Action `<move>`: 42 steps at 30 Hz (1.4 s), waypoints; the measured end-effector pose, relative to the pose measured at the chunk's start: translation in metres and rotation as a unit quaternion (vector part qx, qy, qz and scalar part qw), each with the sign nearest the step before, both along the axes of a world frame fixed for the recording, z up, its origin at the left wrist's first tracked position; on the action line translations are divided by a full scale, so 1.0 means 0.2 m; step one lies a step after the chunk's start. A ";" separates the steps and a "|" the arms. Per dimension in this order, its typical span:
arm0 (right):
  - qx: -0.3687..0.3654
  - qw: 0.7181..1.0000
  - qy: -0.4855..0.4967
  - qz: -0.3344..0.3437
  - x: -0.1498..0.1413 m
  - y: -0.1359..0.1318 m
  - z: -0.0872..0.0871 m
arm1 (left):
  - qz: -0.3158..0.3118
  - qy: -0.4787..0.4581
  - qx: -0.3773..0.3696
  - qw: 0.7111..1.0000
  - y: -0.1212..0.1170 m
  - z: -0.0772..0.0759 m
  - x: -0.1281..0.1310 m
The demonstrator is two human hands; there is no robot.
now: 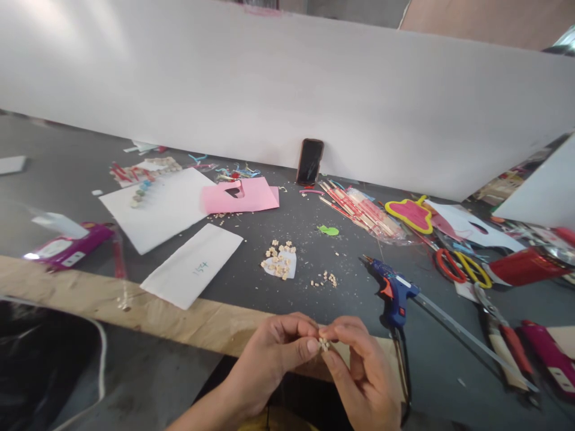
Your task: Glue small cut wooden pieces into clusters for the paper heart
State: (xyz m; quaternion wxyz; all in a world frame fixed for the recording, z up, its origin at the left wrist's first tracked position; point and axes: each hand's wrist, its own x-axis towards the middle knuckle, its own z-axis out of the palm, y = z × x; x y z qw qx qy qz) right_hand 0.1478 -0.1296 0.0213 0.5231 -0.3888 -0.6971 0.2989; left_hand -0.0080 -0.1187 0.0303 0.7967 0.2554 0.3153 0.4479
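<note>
Between the fingertips of both hands, at the table's near edge, is a small pale flower-shaped cluster of wooden pieces (324, 344). My left hand (281, 350) pinches it from the left with thumb and forefinger. From the other side, the thumb and fingers of my right hand (359, 365) close on it as well. Just beyond the hands, several similar flower clusters (274, 263) lie on and around a white paper cutout (290, 261). A few loose pale bits (331, 279) are scattered to the right of it.
A blue glue gun (398, 293) with a long clear stick lies at right, near scissors (462, 266), pliers (503, 341) and a red can (530, 266). Bundled wooden sticks (354, 209) and a phone (309, 161) are behind. White sheets (193, 263) and pink paper (256, 200) lie left.
</note>
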 end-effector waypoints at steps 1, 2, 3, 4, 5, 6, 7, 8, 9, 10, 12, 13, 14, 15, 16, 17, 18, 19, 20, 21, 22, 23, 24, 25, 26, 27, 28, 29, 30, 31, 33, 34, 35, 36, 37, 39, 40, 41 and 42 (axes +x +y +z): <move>0.003 1.000 -0.003 -0.001 0.00 0.00 0.00 | 0.000 -0.001 0.000 1.000 0.00 0.00 0.00; 0.005 1.000 -0.012 -0.002 0.00 0.00 0.01 | 0.000 -0.004 0.000 1.000 0.00 0.00 0.00; 0.010 1.000 -0.023 -0.002 0.01 0.00 0.01 | 0.000 -0.006 0.000 1.000 0.00 -0.01 0.00; 0.011 0.999 -0.035 -0.003 0.01 0.00 0.01 | 0.000 -0.006 0.000 1.000 0.00 -0.01 0.00; 0.010 0.999 -0.048 -0.005 0.01 0.00 0.01 | -0.002 -0.006 0.000 1.000 0.00 -0.02 0.00; 0.011 0.998 -0.059 -0.009 0.02 0.00 0.02 | -0.005 -0.005 0.000 1.000 0.00 -0.02 0.00; 0.015 0.997 -0.070 -0.012 0.02 0.00 0.02 | -0.009 -0.005 -0.001 1.000 0.00 -0.02 0.00; 0.022 0.996 -0.080 -0.015 0.03 0.01 0.02 | -0.013 -0.004 0.001 1.000 0.00 -0.02 0.00; 0.033 0.995 -0.091 -0.016 0.03 0.02 0.03 | -0.015 -0.001 0.004 1.000 0.01 -0.02 0.00; 0.045 0.994 -0.103 -0.015 0.03 0.02 0.04 | -0.014 0.005 0.008 1.000 0.01 -0.02 0.00; 0.068 0.990 -0.125 -0.009 0.03 0.03 0.06 | -0.004 0.021 0.016 1.000 0.01 -0.02 0.00; 0.076 0.988 -0.135 -0.007 0.03 0.03 0.07 | 0.001 0.029 0.020 0.999 0.01 -0.02 0.00; 0.082 0.986 -0.142 -0.007 0.03 0.04 0.07 | 0.006 0.039 0.025 0.999 0.01 -0.02 0.00; 0.086 0.985 -0.151 -0.009 0.04 0.04 0.08 | 0.009 0.054 0.035 0.998 0.01 -0.02 0.00; 0.086 0.983 -0.162 -0.016 0.04 0.04 0.08 | 0.010 0.079 0.054 0.995 0.01 -0.03 -0.01; 0.082 0.981 -0.175 -0.030 0.06 0.05 0.07 | 0.011 0.116 0.081 0.990 0.01 -0.03 -0.02; 0.074 0.978 -0.191 -0.050 0.07 0.05 0.06 | 0.014 0.162 0.114 0.980 0.02 -0.03 -0.03; 0.065 0.973 -0.209 -0.075 0.09 0.06 0.05 | 0.017 0.215 0.149 0.965 0.03 -0.03 -0.05; 0.056 0.966 -0.232 -0.101 0.11 0.08 0.02 | 0.020 0.273 0.182 0.945 0.04 -0.03 -0.06; 0.049 0.957 -0.259 -0.124 0.13 0.09 0.00 | 0.024 0.329 0.212 0.920 0.05 -0.03 -0.08; 0.043 0.947 -0.285 -0.140 0.15 0.11 -0.02 | 0.029 0.383 0.241 0.892 0.07 -0.03 -0.10; 0.039 0.938 -0.310 -0.149 0.16 0.13 -0.04 | 0.031 0.433 0.271 0.859 0.09 -0.02 -0.11; 0.036 0.931 -0.331 -0.151 0.16 0.15 -0.06 | 0.032 0.480 0.303 0.822 0.11 -0.01 -0.12; 0.033 0.925 -0.346 -0.150 0.17 0.17 -0.08 | 0.029 0.523 0.337 0.783 0.14 -0.01 -0.12; 0.030 0.922 -0.356 -0.149 0.17 0.18 -0.09 | 0.023 0.560 0.369 0.741 0.17 0.00 -0.12; 0.028 0.920 -0.363 -0.148 0.17 0.19 -0.09 | 0.010 0.596 0.399 0.697 0.20 0.01 -0.11; 0.026 0.916 -0.371 -0.150 0.16 0.20 -0.09 | -0.007 0.628 0.422 0.654 0.22 0.02 -0.10; 0.023 0.913 -0.378 -0.153 0.16 0.21 -0.09 | -0.026 0.655 0.438 0.615 0.25 0.02 -0.09; 0.020 0.909 -0.385 -0.158 0.16 0.21 -0.09 | -0.045 0.677 0.449 0.582 0.28 0.03 -0.07; 0.018 0.905 -0.392 -0.163 0.16 0.21 -0.09 | -0.057 0.690 0.453 0.562 0.30 0.03 -0.05; 0.019 0.900 -0.400 -0.171 0.17 0.21 -0.09 | -0.071 0.702 0.458 0.541 0.34 0.04 -0.02; 0.021 0.899 -0.402 -0.174 0.17 0.20 -0.10 | -0.074 0.704 0.460 0.537 0.36 0.04 0.00; 0.025 0.898 -0.402 -0.177 0.19 0.20 -0.10 | -0.078 0.706 0.463 0.530 0.38 0.04 0.01; 0.029 0.898 -0.400 -0.179 0.20 0.19 -0.09 | -0.083 0.709 0.465 0.524 0.40 0.04 0.02; 0.036 0.898 -0.398 -0.182 0.22 0.18 -0.09 | -0.088 0.710 0.467 0.519 0.41 0.03 0.03; 0.058 0.898 -0.391 -0.192 0.27 0.15 -0.06 | -0.097 0.713 0.470 0.510 0.43 0.02 0.04; 0.072 0.897 -0.387 -0.201 0.30 0.14 -0.05 | -0.101 0.714 0.471 0.507 0.44 0.02 0.04; 0.087 0.894 -0.385 -0.213 0.34 0.13 -0.03 | -0.104 0.715 0.471 0.506 0.44 0.01 0.04; 0.099 0.888 -0.386 -0.230 0.38 0.12 -0.02 | -0.105 0.716 0.471 0.505 0.45 0.01 0.05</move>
